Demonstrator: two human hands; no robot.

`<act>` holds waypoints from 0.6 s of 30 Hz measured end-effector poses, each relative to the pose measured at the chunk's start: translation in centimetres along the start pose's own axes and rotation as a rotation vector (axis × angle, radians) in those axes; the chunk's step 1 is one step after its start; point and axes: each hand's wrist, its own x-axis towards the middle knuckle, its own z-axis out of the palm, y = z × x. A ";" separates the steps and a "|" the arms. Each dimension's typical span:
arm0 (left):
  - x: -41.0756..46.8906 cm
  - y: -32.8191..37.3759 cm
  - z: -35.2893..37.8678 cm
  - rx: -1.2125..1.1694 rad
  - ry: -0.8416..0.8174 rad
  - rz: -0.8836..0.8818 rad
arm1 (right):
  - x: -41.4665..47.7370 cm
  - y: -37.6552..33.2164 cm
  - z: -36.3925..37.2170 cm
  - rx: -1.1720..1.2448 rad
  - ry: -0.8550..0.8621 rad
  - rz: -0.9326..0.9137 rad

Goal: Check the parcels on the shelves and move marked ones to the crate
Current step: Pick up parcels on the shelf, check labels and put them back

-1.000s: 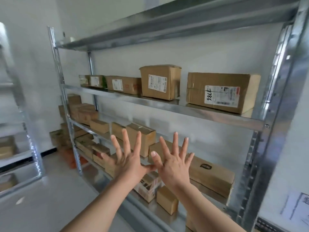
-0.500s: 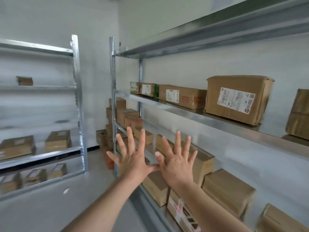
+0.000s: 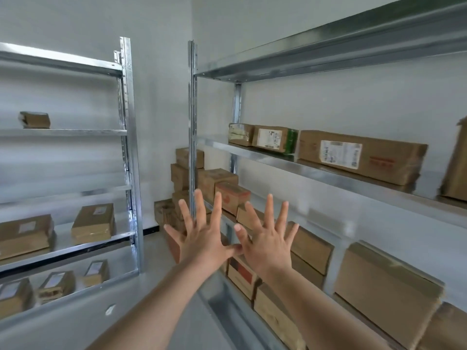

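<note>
My left hand (image 3: pixel 202 236) and my right hand (image 3: pixel 267 238) are held up in front of me, backs toward the camera, fingers spread wide, thumbs touching. Neither holds anything. Brown cardboard parcels line the right metal shelf unit (image 3: pixel 316 170): a long labelled box (image 3: pixel 361 155), a box with a green end (image 3: pixel 275 138) and a smaller one (image 3: pixel 240 133) on the upper board, several more below, such as a plain box (image 3: pixel 384 286). No crate is in sight.
A second metal shelf unit (image 3: pixel 129 147) stands at the left with labelled parcels (image 3: pixel 93 223) on its lower boards and one small parcel (image 3: pixel 35 120) higher up. Stacked boxes (image 3: pixel 184 173) fill the corner. Grey floor (image 3: pixel 151 286) runs between the units.
The view has swung left along the right shelves, bringing the left shelf unit and the corner stack into sight. Both hands keep the same spread pose in front of me.
</note>
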 end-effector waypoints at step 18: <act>24.4 -15.4 2.1 0.002 -0.019 0.057 | 23.9 -11.4 12.9 0.088 0.009 0.056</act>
